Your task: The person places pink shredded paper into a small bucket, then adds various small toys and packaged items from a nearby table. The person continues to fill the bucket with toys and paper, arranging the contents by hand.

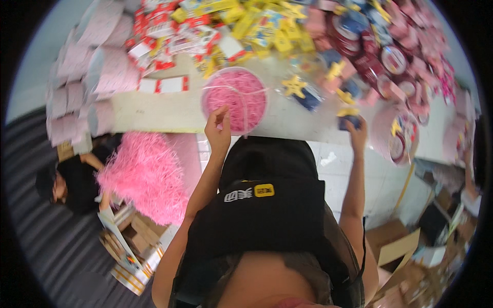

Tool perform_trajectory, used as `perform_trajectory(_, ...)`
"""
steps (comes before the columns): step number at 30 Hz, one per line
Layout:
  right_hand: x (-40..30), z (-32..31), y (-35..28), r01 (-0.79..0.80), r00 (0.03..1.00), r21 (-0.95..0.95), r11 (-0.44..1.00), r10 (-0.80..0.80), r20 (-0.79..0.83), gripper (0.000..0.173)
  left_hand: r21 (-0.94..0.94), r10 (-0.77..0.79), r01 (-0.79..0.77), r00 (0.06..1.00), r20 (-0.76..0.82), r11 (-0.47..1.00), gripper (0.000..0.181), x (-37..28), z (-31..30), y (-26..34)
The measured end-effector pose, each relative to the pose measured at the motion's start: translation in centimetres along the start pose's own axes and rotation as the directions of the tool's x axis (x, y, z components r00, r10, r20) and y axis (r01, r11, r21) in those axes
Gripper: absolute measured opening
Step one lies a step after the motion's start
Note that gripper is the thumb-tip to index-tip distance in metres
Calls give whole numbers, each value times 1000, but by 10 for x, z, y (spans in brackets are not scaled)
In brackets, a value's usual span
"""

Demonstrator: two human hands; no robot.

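Observation:
A round pink bucket (203, 101) filled with pink shredded paper (234, 96) stands on the table before me, a pale handle or ribbon across its top. My left hand (219, 125) is over its near left rim, fingers curled; whether it grips anything is unclear. My right hand (357, 129) holds a dark blue item with a yellow star (348, 112) at the table's front edge. Another yellow star (294, 87) on a dark blue packet lies between bucket and hand. To the right, a filled pink bucket (379, 129) holds a star and a dark red round item.
Stacked pink buckets (111, 69) stand at left. Red-and-white boxes (158, 29), yellow packets (265, 30), dark red tins (368, 67) and pink boxes (408, 34) are heaped along the back. A heap of pink shredded paper (148, 177) is below left. People are at both sides; cardboard boxes (398, 250) lie lower right.

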State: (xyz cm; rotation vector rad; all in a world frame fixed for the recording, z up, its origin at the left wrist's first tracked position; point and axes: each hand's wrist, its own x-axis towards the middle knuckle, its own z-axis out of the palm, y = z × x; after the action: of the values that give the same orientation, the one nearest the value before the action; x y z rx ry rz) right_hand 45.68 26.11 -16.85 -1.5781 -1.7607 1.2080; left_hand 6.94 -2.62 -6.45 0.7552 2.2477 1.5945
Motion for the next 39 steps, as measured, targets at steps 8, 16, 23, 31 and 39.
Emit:
perform_trajectory(8,115,-69,-67,-6,969,384,923,100,-226,41,375,-163,221,970,-179,900,38,82,-144,-123)
perform_trajectory(16,7,81,-145,190,978,219,957,-205,48,43,901,117,-313,950,291,300,66,213,-143,-206)
perform_trajectory(23,-101,227,-268,-124,936,355,926,-9,351,27,578,33,-155,976,215,801,68,217,-144,-118)
perform_trajectory(31,-146,263,-332,-489,793,649,582,-13,609,48,-580,24,286,884,467,763,86,72,-148,-3)
perform_trajectory(39,-99,174,-297,-183,961,646,741,-2,275,47,316,340,-757,569,748,572,39,127,-15,-23)
